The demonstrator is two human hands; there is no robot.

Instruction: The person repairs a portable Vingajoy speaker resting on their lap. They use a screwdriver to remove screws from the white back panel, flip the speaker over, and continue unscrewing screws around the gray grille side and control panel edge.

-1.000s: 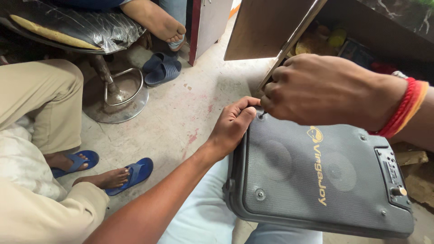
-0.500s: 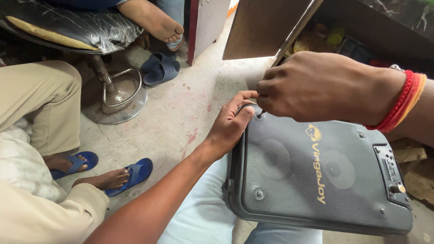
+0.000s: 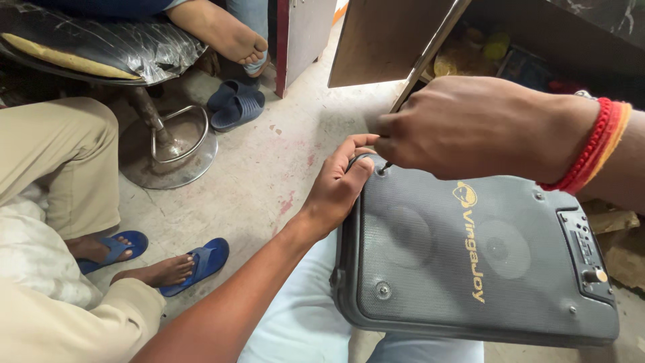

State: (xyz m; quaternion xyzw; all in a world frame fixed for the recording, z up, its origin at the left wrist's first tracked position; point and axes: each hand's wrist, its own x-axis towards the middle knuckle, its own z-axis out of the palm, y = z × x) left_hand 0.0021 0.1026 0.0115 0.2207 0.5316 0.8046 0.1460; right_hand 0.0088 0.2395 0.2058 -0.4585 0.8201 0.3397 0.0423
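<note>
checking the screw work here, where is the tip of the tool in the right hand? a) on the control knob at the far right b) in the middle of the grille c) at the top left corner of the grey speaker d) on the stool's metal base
c: the right hand holds the screwdriver tip at the corner screw hole of the grey speaker, beside the left hand gripping that corner.

Beside you, someone in beige trousers (image 3: 60, 161) is wearing blue sandals (image 3: 195, 263) on the concrete floor (image 3: 269, 168); a stool's chrome base (image 3: 168, 144) is standing near darker slippers (image 3: 236, 107).

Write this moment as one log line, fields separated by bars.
left hand: holds speaker corner | right hand: grips screwdriver, tip at corner screw | speaker: on lap, grille up
</note>
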